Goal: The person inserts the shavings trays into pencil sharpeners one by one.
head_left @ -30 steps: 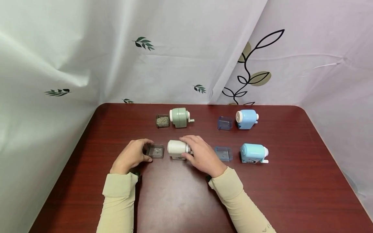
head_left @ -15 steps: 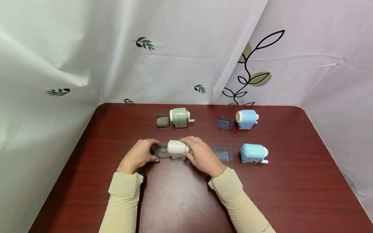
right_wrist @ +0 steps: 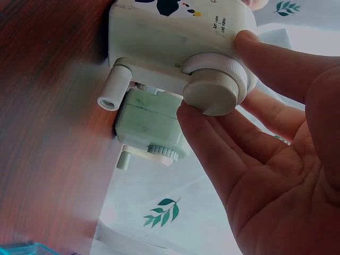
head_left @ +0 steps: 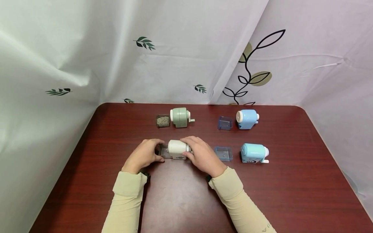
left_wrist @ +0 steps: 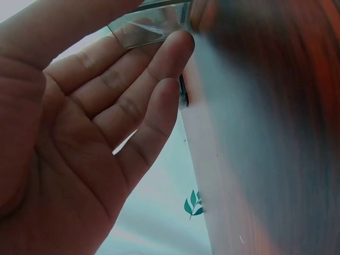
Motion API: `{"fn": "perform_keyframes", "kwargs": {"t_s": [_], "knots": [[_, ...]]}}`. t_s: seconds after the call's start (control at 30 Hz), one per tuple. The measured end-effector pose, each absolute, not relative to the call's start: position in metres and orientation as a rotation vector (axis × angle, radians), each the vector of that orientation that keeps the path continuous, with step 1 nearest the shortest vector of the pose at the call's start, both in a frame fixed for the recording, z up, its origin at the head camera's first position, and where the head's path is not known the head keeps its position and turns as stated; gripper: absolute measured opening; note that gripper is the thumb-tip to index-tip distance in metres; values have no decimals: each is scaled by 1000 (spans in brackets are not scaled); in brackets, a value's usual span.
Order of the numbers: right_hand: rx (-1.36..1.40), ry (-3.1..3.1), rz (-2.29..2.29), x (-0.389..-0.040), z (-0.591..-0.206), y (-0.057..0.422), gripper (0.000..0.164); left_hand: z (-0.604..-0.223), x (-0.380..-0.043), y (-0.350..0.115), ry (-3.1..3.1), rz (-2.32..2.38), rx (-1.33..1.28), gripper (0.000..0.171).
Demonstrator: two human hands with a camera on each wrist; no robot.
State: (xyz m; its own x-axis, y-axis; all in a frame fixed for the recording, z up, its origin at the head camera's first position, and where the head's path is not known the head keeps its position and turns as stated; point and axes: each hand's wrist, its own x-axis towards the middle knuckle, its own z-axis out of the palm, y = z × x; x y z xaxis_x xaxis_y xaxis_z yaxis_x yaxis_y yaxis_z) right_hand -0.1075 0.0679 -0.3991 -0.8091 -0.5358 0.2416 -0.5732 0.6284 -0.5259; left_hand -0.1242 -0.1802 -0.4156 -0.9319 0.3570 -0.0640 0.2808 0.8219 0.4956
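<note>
A white crank pencil sharpener (head_left: 177, 147) stands near the table's middle, and my right hand (head_left: 203, 156) grips its crank end. In the right wrist view the thumb and fingers lie about the body of the sharpener (right_wrist: 175, 42), beside its crank (right_wrist: 159, 79). My left hand (head_left: 144, 156) pinches a clear shavings drawer (head_left: 165, 151) between thumb and fingers. The drawer's right end meets the sharpener's left side, and part of it is hidden there. In the left wrist view only a corner of the drawer (left_wrist: 146, 32) shows above the fingertips.
Behind stands a green sharpener (head_left: 180, 117) beside a drawer full of shavings (head_left: 163, 121). To the right are a blue sharpener (head_left: 247, 119) with its drawer (head_left: 225, 123), and a turquoise sharpener (head_left: 253, 153) with a blue drawer (head_left: 223, 153). A patterned curtain hangs behind the table.
My left hand has moved right, carrying the drawer from a gap left of the white sharpener up to and partly into its side. My right hand stays on the sharpener.
</note>
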Motion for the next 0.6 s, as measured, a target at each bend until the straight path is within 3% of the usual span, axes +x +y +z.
{"fn": "perform_keyframes", "kwargs": {"t_s": [0.6], "knots": [[950, -2767, 947, -108, -401, 68, 42, -413, -123, -168, 2842, 757, 527, 60]]}}
